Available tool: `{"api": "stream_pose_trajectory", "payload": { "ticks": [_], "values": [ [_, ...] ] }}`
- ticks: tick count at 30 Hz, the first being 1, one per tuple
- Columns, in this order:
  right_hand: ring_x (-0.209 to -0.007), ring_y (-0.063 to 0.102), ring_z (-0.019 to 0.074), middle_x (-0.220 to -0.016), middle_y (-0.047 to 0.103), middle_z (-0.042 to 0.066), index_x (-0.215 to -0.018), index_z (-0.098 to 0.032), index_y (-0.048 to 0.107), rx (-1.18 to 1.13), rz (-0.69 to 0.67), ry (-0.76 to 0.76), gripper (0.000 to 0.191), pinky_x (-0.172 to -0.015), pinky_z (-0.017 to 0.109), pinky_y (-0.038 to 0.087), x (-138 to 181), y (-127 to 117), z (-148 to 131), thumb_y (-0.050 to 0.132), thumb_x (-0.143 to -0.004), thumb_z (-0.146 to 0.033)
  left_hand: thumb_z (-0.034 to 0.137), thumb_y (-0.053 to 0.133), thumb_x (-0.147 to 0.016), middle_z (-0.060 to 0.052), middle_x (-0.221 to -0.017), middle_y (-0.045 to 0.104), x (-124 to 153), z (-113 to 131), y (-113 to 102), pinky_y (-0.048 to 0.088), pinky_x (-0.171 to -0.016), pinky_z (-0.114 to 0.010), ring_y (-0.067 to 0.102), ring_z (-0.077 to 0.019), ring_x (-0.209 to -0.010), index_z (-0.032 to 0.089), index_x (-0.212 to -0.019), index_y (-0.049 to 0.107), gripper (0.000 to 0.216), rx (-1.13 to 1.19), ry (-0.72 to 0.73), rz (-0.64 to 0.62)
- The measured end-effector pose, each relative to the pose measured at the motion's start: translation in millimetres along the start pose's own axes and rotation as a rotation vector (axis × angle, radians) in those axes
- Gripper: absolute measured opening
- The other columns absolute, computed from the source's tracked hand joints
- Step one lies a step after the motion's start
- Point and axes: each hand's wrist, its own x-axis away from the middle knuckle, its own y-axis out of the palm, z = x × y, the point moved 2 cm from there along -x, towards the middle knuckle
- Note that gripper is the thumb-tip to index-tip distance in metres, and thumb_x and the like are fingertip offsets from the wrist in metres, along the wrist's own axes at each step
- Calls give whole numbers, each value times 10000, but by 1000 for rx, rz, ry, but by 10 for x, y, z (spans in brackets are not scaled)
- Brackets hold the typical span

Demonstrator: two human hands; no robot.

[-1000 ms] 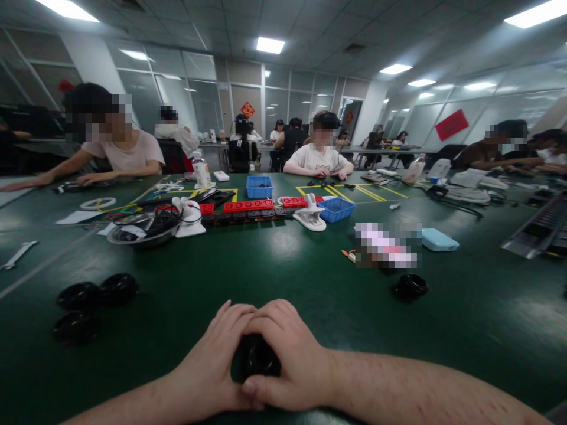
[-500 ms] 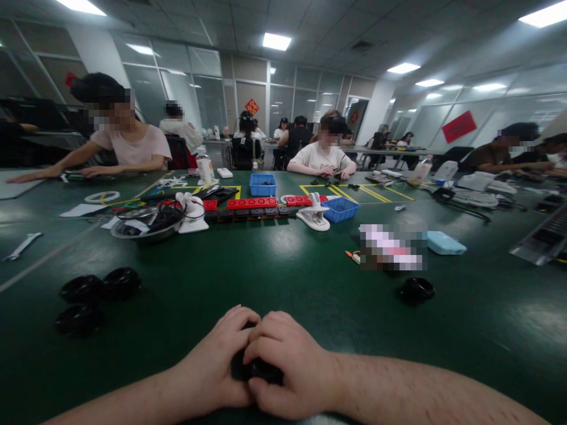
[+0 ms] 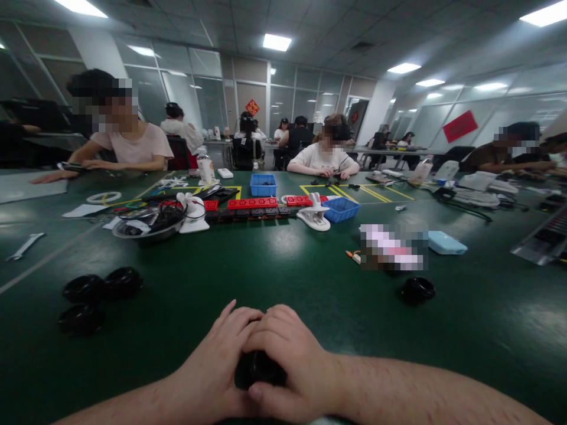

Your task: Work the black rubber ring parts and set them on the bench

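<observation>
At the table's near edge, my left hand [image 3: 221, 360] and my right hand [image 3: 290, 360] are both closed around a glossy black ring-shaped part [image 3: 259, 369]. The fingers of both hands meet over its far side, and much of it is hidden by them. My right thumb lies along its near side. Three similar black ring-shaped parts stand together at the left: one behind [image 3: 124, 282], one beside it [image 3: 84, 288] and one nearer me [image 3: 81, 319]. Another black ring-shaped part [image 3: 417, 289] sits alone on the right.
The green table [image 3: 186, 265] carries a metal bowl of cables [image 3: 148, 227], white clips [image 3: 313, 213], a red strip of blocks [image 3: 252, 202], blue bins [image 3: 341, 208], a light-blue case [image 3: 446, 242] and a wrench [image 3: 25, 247]. Co-workers sit across and at both sides.
The black part has tilted or turned between my hands, and more of its dark surface shows. My left fingers have lifted slightly. A co-worker at the left has drawn an arm back.
</observation>
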Motion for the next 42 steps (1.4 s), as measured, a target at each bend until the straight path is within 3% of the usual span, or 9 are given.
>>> {"api": "stream_pose_trajectory", "payload": {
  "ticks": [7,12,16,19,25,29,35,38,42],
  "values": [
    [-742,472,182,-815,555,69,-893,-146,529,53,9,169,557,-716,354,376,22,16,41,298,-807,-646,265,663,-603,-25,-993,551,-30,45,-10,188,-1034,-557,520,-258,-977,244,-1031,527,450,54,-59,12],
    [-772,491,185,-850,564,57,-892,-170,537,94,-22,228,359,-720,343,382,34,36,75,506,-748,-497,262,688,-586,-23,-991,533,-60,-8,-63,188,-1035,-542,507,-259,-973,233,-960,564,395,80,-62,-2],
    [-813,518,182,-841,580,56,-855,-173,520,17,-59,78,230,-729,329,400,22,40,46,429,-687,-300,190,683,-575,-14,-1035,510,-90,-5,-92,268,-1014,-473,472,-258,-1013,238,-860,604,299,106,-32,-51],
    [-791,545,157,-793,598,38,-811,-180,495,-39,-100,-76,241,-799,326,401,9,42,8,362,-616,-230,214,700,-578,-16,-1091,497,-100,-5,-95,220,-1024,-513,447,-286,-1054,252,-861,627,294,76,-11,-99],
    [-917,554,151,-858,624,44,-883,-174,497,-44,-161,-186,277,-985,343,305,-8,41,-11,343,-656,-215,280,694,-626,-48,-1157,499,-68,-64,-59,176,-1046,-537,441,-287,-1100,261,-1215,458,635,56,34,-98],
    [-950,529,177,-933,614,70,-978,-160,498,-34,-35,-118,322,-912,356,354,-22,-4,-18,393,-736,-346,437,716,-639,-59,-1242,461,-32,-87,-40,133,-1058,-555,402,-298,-1173,271,-1276,376,741,75,50,-103],
    [-798,526,192,-882,598,80,-969,-145,537,38,61,94,553,-734,346,388,10,-3,23,380,-779,-640,583,736,-530,-103,-1177,466,-1,-103,0,131,-1033,-614,423,-334,-1138,210,-1207,408,840,39,-13,-3],
    [-782,524,187,-877,597,66,-945,-160,547,65,44,155,520,-721,340,379,32,29,63,440,-756,-632,529,727,-566,-72,-1076,500,-12,-84,0,155,-1031,-603,474,-307,-1062,213,-1111,481,676,17,-30,22],
    [-774,523,182,-831,597,42,-909,-182,530,70,-33,167,358,-717,327,374,40,54,82,536,-728,-491,373,716,-595,-31,-958,511,-51,-35,-47,176,-1040,-552,515,-257,-959,196,-914,557,398,30,-46,0]
  ]
}}
